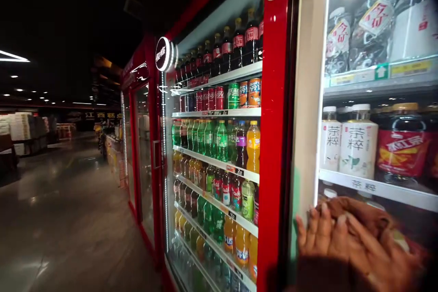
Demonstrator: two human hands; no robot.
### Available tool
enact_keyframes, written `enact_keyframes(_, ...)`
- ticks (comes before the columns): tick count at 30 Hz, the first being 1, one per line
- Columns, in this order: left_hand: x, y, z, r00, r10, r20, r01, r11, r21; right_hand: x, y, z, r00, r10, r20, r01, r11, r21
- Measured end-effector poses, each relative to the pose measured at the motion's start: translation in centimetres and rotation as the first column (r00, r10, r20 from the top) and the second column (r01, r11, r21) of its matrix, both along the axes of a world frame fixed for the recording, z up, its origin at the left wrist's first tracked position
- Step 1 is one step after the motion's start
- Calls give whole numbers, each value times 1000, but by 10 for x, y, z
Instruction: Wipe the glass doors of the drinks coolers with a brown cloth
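At the lower right, my two hands are close together by the lit edge of a drinks cooler. My left hand (323, 233) has its fingers stretched upward and lying flat, with their tips at a brown cloth (359, 207). Beside it, slightly overlapping, my right hand (385, 255) grips the bunched cloth against the cooler front. Part of the right hand is blurred, and its hold is partly hidden. Just above the cloth runs a white shelf edge (386, 191), with white tea bottles (358, 143) and a dark bottle with a red label (402, 146) behind it.
A red-framed cooler (273, 123) full of soda bottles and cans stands to the left. Farther back is another red cooler (140, 146) with a door handle. A shiny floor (78, 219) leads toward stacked goods (23, 127). Large water bottles (374, 23) fill the upper right shelf.
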State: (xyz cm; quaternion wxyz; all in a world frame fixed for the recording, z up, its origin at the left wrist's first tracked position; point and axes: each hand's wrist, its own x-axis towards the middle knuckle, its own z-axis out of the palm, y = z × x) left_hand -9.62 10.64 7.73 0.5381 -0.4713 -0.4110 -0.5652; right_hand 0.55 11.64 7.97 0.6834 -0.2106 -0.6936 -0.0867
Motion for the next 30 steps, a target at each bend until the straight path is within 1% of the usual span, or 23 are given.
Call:
enact_keyframes(1, -19, 2, -5, 1000, -10, 7, 10, 999, 44, -20, -4, -1, 999, -49, -4, 49, 998, 43)
enact_keyframes(2, -39, 2, -4, 1000, -24, 10, 24, 998, 58, -42, -7, 3, 995, -98, 5, 97, 991, 95)
enact_keyframes(3, -59, -3, 4, 999, -38, 9, 38, 999, 37, -63, -9, 10, 990, -140, 16, 136, 980, 146)
enact_keyframes(4, -78, -10, 17, 998, -55, 5, 55, 998, -1, -83, -11, 22, 985, -170, 24, 163, 969, 187)
enact_keyframes(6, -111, -30, 52, 994, -100, -42, 88, 971, -224, -116, -13, 55, 980, -194, 49, 179, 959, 222)
enact_keyframes(7, -125, -40, 70, 990, -135, -47, 115, 947, -299, -129, -14, 71, 978, -201, 46, 186, 956, 225)
enact_keyframes(9, -145, -54, 92, 968, -235, -85, 185, 904, -384, -145, -18, 94, 971, -236, 49, 221, 953, 210)
enact_keyframes(11, -157, -54, 92, 957, -278, -80, 232, 903, -362, -152, -21, 101, 953, -289, 89, 260, 934, 245)
enact_keyframes(13, -165, -42, 79, 964, -264, -13, 257, 946, -199, -154, -23, 102, 927, -346, 143, 282, 897, 341)
enact_keyframes(14, -168, -35, 76, 962, -274, 10, 271, 945, -184, -155, -22, 106, 907, -378, 184, 284, 875, 393)
enact_keyframes(15, -172, -28, 80, 955, -295, 20, 292, 932, -214, -155, -22, 116, 886, -410, 217, 289, 854, 433)
enact_keyframes(16, -175, -24, 93, 944, -330, 27, 326, 910, -255, -157, -22, 134, 866, -438, 241, 299, 840, 454)
enact_keyframes(17, -179, -22, 114, 924, -382, 4, 365, 880, -304, -159, -21, 158, 843, -461, 278, 311, 838, 448)
enact_keyframes(18, -182, -23, 142, 897, -441, -29, 403, 843, -358, -162, -22, 187, 842, -474, 258, 337, 835, 436)
enact_keyframes(20, -188, -30, 207, 864, -498, 77, 476, 757, -449, -168, -22, 245, 841, -486, 238, 367, 835, 410)
enact_keyframes(21, -189, -34, 235, 845, -527, 92, 500, 716, -487, -171, -22, 268, 846, -488, 216, 372, 830, 415)
enact_keyframes(22, -190, -38, 254, 829, -549, 108, 520, 687, -507, -173, -22, 283, 852, -487, 192, 376, 825, 421)
enact_keyframes(23, -190, -42, 264, 820, -563, 102, 526, 671, -523, -173, -22, 289, 858, -485, 168, 380, 819, 429)
enact_keyframes(24, -189, -43, 263, 819, -565, 96, 522, 667, -531, -172, -22, 287, 860, -486, 156, 380, 813, 440)
enact_keyframes(27, -184, -39, 228, 847, -525, 83, 490, 711, -505, -163, -21, 264, 833, -507, 222, 355, 797, 489)
enact_keyframes(28, -183, -35, 221, 858, -508, 73, 475, 732, -488, -160, -20, 263, 814, -516, 268, 332, 790, 515)
enact_keyframes(29, -182, -30, 223, 867, -493, 68, 465, 754, -464, -157, -19, 271, 794, -524, 309, 308, 785, 538)
enact_keyframes(30, -182, -27, 236, 873, -482, 76, 462, 768, -444, -155, -18, 287, 779, -529, 337, 287, 779, 558)
